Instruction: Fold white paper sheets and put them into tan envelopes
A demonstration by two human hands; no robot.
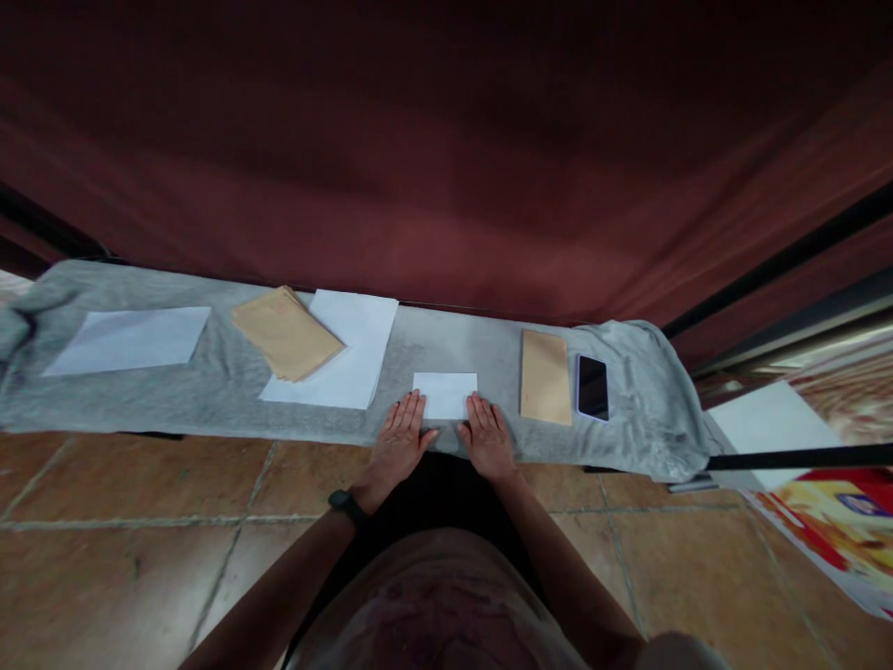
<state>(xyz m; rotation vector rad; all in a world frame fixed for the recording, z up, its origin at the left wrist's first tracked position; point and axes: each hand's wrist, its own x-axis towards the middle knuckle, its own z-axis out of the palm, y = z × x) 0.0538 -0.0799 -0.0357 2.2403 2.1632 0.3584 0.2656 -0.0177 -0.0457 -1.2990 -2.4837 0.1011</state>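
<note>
A small white sheet of paper, perhaps folded, lies flat in front of me on the grey cloth. My left hand rests on its left edge, fingers stretched out and lying flat. On the opposite edge lies my right hand, also flat with straight fingers. Both thumbs point inward near the paper's front edge, and neither hand grips anything. To the right of my right hand is a brown envelope. Left of my left hand, several brown envelopes lie partly over white sheets.
Beside the single brown envelope lies a phone, dark screen up. Another white sheet is at the far left. A dark red curtain-like cloth rises behind the narrow surface. Black bars stand at the right, near a colourful box.
</note>
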